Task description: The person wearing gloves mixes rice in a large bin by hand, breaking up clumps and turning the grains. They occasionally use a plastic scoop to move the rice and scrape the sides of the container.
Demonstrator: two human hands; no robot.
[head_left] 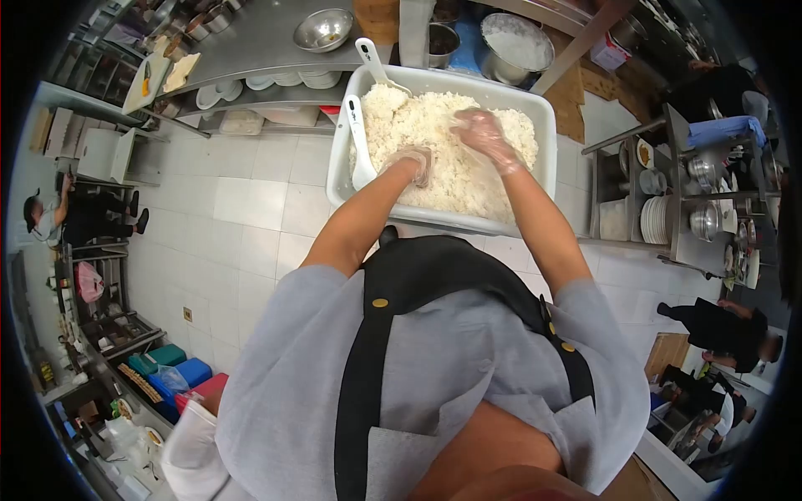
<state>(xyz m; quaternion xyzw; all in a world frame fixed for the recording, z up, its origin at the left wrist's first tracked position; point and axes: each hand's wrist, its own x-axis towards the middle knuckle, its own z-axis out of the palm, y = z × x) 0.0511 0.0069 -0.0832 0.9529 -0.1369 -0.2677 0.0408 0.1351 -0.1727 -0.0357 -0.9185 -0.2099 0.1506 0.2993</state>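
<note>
A white rectangular tub [547, 159] in front of me is filled with loose cooked white rice [455, 188]. My left hand [415, 161], in a clear plastic glove, is at the near left part of the rice; its fingers are sunk in or hidden by the grains. Farther in and to the right, my right hand [484, 138], also gloved, lies on the rice with its fingers stretched out to the left. Two white rice paddles rest along the tub's left side: one paddle [357, 138] by the left wall, another paddle [372, 58] in the far corner.
Beyond the tub's far right corner is a large metal pot [516, 48] with white contents. A steel counter [259, 46] at the far left bears a metal bowl [324, 30]. At right is a shelf [635, 179] with stacked plates. Other people stand at both sides.
</note>
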